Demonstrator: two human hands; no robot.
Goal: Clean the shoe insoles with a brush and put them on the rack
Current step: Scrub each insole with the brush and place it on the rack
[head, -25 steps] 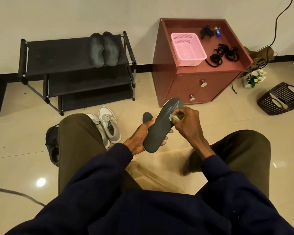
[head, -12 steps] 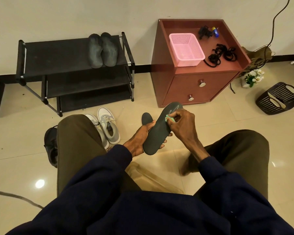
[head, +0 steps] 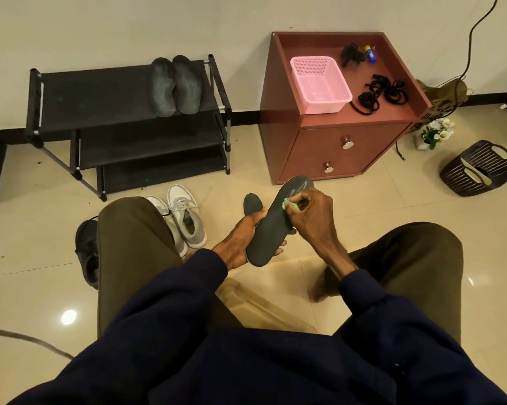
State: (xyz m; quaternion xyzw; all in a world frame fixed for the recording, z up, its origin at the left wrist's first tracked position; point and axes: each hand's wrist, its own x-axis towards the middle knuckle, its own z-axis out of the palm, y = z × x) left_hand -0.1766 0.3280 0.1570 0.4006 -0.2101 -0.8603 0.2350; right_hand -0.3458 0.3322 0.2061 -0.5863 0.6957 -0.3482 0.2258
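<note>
Cradling insole (head: 271, 226) from below w/ left grip (head: 240, 241); right grip (head: 310, 213) pinches green brush (head: 291, 204) on it.

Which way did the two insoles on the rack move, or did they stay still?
No, they stayed still. The two insoles lie side by side at the right end of the rack, on its top shelf, just as before.

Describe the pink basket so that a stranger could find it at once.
Find the red-brown cabinet against the wall, right of the black shoe rack. The pink basket stands on its top, at the left. It is the only pink item; beside it lie only black laces.
</note>
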